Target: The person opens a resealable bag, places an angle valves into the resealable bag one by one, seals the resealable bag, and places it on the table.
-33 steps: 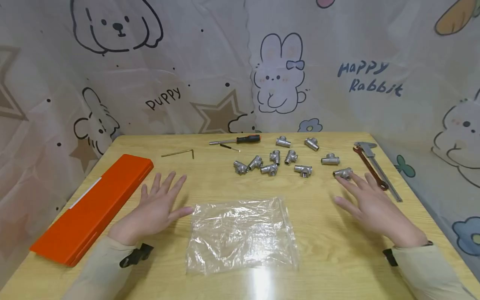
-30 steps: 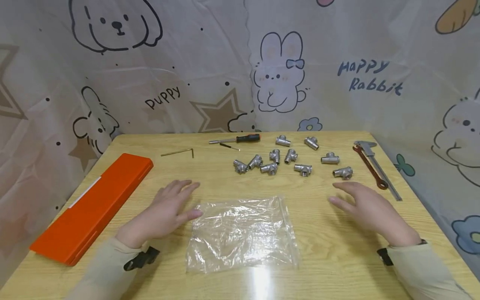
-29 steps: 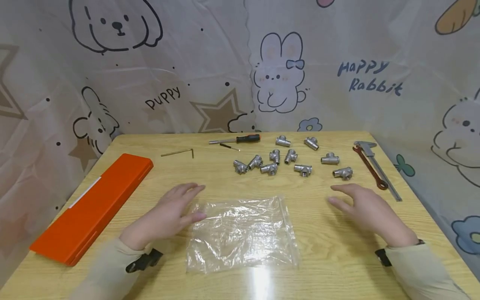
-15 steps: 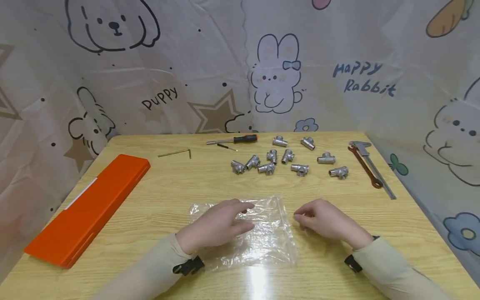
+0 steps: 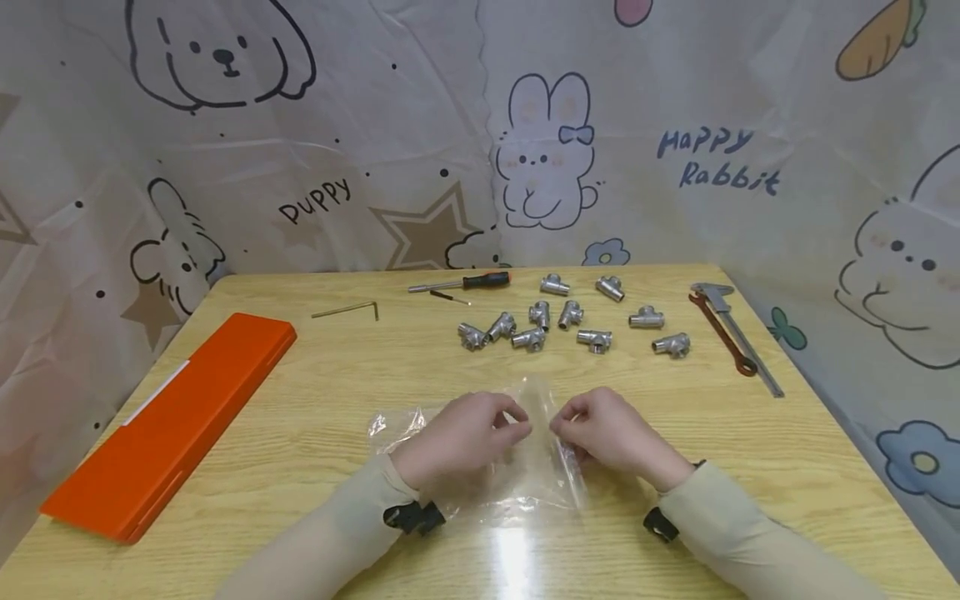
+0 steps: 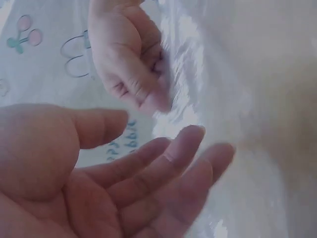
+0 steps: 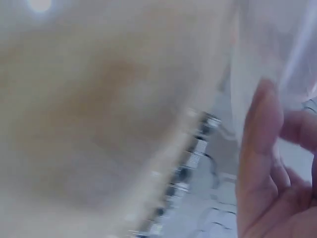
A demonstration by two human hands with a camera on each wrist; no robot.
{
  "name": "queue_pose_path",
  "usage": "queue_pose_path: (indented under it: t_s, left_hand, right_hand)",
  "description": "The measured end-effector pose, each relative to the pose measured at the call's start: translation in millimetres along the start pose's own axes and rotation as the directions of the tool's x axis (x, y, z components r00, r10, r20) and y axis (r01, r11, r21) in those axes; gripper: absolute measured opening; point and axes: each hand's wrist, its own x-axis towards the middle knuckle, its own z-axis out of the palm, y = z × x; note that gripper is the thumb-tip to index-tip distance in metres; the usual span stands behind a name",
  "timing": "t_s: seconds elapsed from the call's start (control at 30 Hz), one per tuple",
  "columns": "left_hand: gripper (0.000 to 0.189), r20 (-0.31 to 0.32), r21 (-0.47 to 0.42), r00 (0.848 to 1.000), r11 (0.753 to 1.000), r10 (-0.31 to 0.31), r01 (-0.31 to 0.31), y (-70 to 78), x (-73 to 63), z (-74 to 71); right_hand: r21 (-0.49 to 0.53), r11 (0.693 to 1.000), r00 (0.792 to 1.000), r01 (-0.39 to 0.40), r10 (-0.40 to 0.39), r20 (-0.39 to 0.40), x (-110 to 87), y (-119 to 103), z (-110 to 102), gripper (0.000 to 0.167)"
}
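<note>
A clear plastic bag [image 5: 536, 475] lies on the table in front of me, its right side lifted off the wood. My right hand [image 5: 611, 433] pinches that right edge between thumb and fingers; the left wrist view shows the same right hand [image 6: 131, 64] at the film's edge. Just left of it, over the bag, is my left hand [image 5: 468, 437], palm facing the other hand. In the left wrist view, the left hand's thumb [image 6: 101, 128] stands apart from its loosely bent fingers, with nothing between them. The raised film [image 7: 277, 44] shows beside the right fingers in the right wrist view.
Several metal tee fittings [image 5: 595, 340] lie across the back of the table. Behind them is a screwdriver [image 5: 480, 281], with a hex key [image 5: 345, 310] to the left. An orange case [image 5: 180, 425] occupies the left side; a wrench [image 5: 723, 332] and a caliper [image 5: 750, 350] lie right.
Both hands have come inward from the sides to the plastic bag. The right hand has taken hold of its right edge and raised it; the tools and fittings stay put.
</note>
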Motion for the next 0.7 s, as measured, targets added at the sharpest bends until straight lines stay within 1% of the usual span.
queue_pose_path:
  t_s: [0.07, 0.13, 0.2, 0.27, 0.33, 0.4, 0.5, 0.53, 0.6, 0.7]
  left_hand:
    - [0.031, -0.044, -0.055, 0.999, 0.998, -0.015, 0.012, 6.7, 0.6, -6.3]
    - [0.033, -0.102, -0.120, 0.995, 0.993, -0.020, 0.008, 14.1, -0.2, -13.3]
    - [0.035, -0.168, -0.163, 0.986, 0.986, -0.006, -0.021, 21.0, -2.3, -19.7]
    - [0.037, -0.226, -0.195, 0.974, 0.980, 0.005, -0.050, 25.1, -5.7, -25.9]
    - [0.037, -0.272, -0.223, 0.962, 0.973, 0.000, -0.064, 28.7, -10.7, -31.5]
    - [0.036, -0.309, -0.239, 0.951, 0.968, -0.003, -0.074, 31.4, -15.1, -36.8]
    - [0.033, -0.346, -0.257, 0.938, 0.963, -0.010, -0.084, 34.2, -19.7, -43.4]
    - [0.032, -0.354, -0.258, 0.935, 0.962, -0.010, -0.088, 34.6, -20.4, -45.1]
    - [0.030, -0.358, -0.264, 0.934, 0.960, -0.010, -0.091, 34.6, -21.6, -47.6]
    - [0.026, -0.356, -0.240, 0.934, 0.968, -0.017, -0.074, 33.7, -23.6, -50.5]
  right_hand:
    - [0.047, 0.999, 0.997, 0.017, -0.014, -0.080, 1.9, -12.2, -0.9, 0.016]
    - [0.082, 0.994, 0.985, 0.066, -0.051, -0.165, 1.6, -27.0, -2.5, 0.016]
    - [0.111, 0.984, 0.966, 0.136, -0.107, -0.235, 0.3, -41.3, -3.1, 0.016]
    - [0.095, 0.972, 0.942, 0.214, -0.180, -0.284, -1.0, -54.2, -1.1, 0.016]
    - [0.089, 0.954, 0.921, 0.286, -0.248, -0.301, -1.2, -63.3, 1.7, 0.018]
    - [0.085, 0.934, 0.903, 0.346, -0.307, -0.300, -0.6, -69.3, 4.1, 0.020]
    - [0.081, 0.919, 0.888, 0.386, -0.347, -0.300, 1.8, -74.8, 6.0, 0.022]
    - [0.080, 0.917, 0.885, 0.391, -0.352, -0.305, 2.9, -76.1, 6.3, 0.022]
    - [0.085, 0.917, 0.884, 0.389, -0.346, -0.314, 4.8, -78.1, 6.6, 0.021]
    - [0.103, 0.920, 0.889, 0.378, -0.329, -0.317, 7.7, -80.6, 6.9, 0.019]
